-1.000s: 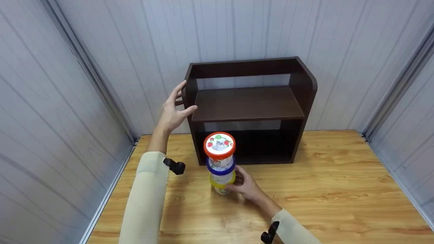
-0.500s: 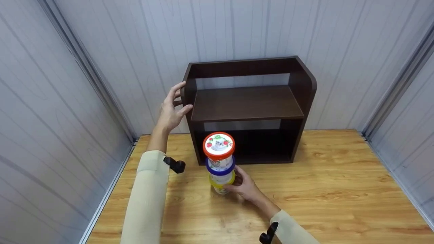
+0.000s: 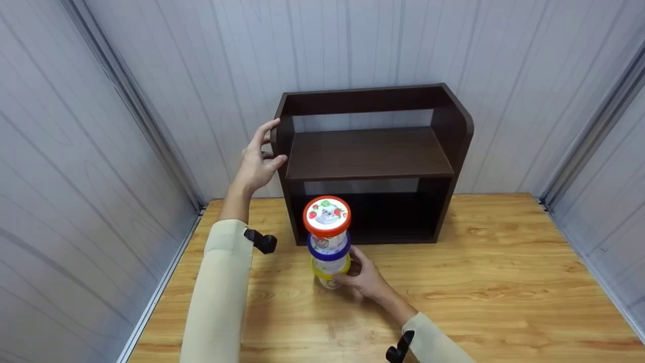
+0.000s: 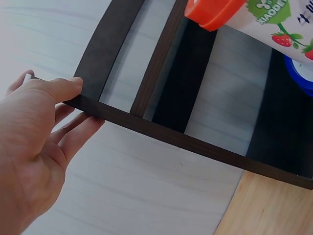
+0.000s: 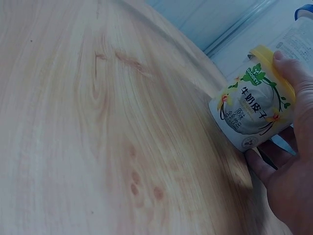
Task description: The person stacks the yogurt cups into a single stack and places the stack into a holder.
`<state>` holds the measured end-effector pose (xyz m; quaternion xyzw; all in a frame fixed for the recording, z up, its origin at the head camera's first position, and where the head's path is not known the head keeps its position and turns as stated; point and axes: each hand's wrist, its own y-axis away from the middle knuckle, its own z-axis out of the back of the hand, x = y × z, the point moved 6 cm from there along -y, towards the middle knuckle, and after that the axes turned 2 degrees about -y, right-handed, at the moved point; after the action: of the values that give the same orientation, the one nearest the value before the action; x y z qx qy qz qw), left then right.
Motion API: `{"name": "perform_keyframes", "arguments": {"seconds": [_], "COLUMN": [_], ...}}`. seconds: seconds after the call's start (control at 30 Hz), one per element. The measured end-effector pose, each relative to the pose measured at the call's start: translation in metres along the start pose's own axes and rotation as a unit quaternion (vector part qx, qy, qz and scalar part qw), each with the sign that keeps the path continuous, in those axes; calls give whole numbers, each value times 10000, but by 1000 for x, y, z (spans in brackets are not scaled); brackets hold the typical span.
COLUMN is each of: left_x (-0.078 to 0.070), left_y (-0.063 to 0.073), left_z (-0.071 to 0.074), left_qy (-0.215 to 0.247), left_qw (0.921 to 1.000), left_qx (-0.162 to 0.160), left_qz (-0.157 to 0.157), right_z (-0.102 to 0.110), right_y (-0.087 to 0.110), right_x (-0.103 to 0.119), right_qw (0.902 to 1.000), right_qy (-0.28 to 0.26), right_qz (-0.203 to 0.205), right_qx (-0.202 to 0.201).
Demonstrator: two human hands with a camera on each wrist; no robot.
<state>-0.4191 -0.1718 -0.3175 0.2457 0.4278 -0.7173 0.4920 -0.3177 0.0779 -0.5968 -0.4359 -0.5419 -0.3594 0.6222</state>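
Three printed tubs stand stacked upright in front of a dark brown two-tier shelf (image 3: 373,154). The top tub has a red lid (image 3: 326,214), the middle one a blue-rimmed lid (image 3: 328,255), and the bottom one a yellow lid (image 5: 274,66). My right hand (image 3: 367,278) grips the yellow-lidded tub (image 5: 252,105) from its right side, thumb at the lid and fingers behind. My left hand (image 3: 258,164) holds the shelf's left side panel (image 4: 146,128) near the top, thumb on one face and fingers on the other.
The shelf stands on a wood-grain tabletop (image 3: 504,282) against a pale panelled wall (image 3: 373,40). More panelled walls rise at the left (image 3: 65,166) and right (image 3: 625,166). The stack overlaps the shelf's lower left opening in the head view.
Nearly everything holds still. The left thumb has drawn slightly inward against the shelf's side panel; the right hand keeps its grip on the bottom tub.
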Motion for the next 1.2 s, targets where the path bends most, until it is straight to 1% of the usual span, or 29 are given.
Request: {"name": "perform_keyframes", "arguments": {"seconds": [0.13,0.33,0.53,0.7,0.9,1.2], "left_x": [1,1,2,2,1,1], "left_y": [0,-1,-2,-2,-2,-4], "left_z": [0,-2,-3,-4,-2,-3], "left_qy": [147,136,212,161,233,264], "left_qw": [9999,9999,9997,9998,9996,9996], "left_qx": [-13,-50,2,57,73,73], "left_qz": [25,45,87,104,121,111], "right_z": [0,2,4,9,15,27], "right_y": [1,2,6,9,9,13], "right_x": [1,2,2,3,8,19], "right_qw": [10000,9999,9999,9997,9995,9986], "right_qy": [36,76,127,138,168,437], "right_qz": [26,17,31,-54,-98,-102], "right_qx": [-44,-152,-113,-178,-238,-290]}}
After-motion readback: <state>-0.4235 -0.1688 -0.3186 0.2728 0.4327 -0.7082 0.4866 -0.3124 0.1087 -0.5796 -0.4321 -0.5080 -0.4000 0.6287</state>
